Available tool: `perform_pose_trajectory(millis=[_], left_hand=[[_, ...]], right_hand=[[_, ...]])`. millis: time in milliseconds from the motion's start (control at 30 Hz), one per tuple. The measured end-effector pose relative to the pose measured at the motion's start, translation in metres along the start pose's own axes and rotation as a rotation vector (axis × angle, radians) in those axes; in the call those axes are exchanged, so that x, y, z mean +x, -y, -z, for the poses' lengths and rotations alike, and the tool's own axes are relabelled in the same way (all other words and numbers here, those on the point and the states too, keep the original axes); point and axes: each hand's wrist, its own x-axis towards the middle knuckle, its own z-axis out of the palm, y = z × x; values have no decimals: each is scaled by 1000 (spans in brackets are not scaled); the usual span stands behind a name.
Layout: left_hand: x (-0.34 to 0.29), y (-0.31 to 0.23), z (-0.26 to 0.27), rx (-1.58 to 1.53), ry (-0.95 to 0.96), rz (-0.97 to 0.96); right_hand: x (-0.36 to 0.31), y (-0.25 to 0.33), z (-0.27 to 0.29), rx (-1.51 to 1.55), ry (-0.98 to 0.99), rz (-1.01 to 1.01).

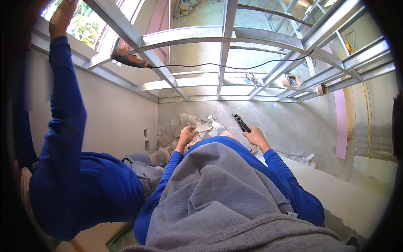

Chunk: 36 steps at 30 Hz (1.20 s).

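Note:
My right hand (255, 136) is closed around a dark, narrow hand tool (241, 123), which looks like pliers. Its far end points up and to the left, out over the floor. My left hand (187, 135) hangs low in front of my body with its fingers loosely bent, and nothing shows in it. Broken pieces of board (204, 127) lie on the floor just beyond that hand. Ahead of both hands rises a metal stud frame (226, 40). A locking clamp (251, 79) is on its lower part, away from my hands.
An orange and black power tool (121, 53) is at the frame's left side, its dark cord (226, 66) running across the studs. A co-worker in blue (92, 185) stands close on my left, one arm (65, 92) raised to the frame. A pink strip (341, 122) is at right.

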Motion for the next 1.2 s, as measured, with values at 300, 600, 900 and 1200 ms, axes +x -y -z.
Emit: perform_pose_trajectory(millis=[300,600,900,1200], left_hand=[[3,12,-13,245,-68,-219],[0,3,-29,168,-117,-168],[26,-32,-61,152,-205,-140],[113,-103,-191,-81,-450,2]], right_hand=[[-3,-34,-8,23,-102,101],[22,-44,13,43,-26,73],[90,-72,61,-15,6,308],[211,-242,111,-195,88,441]])
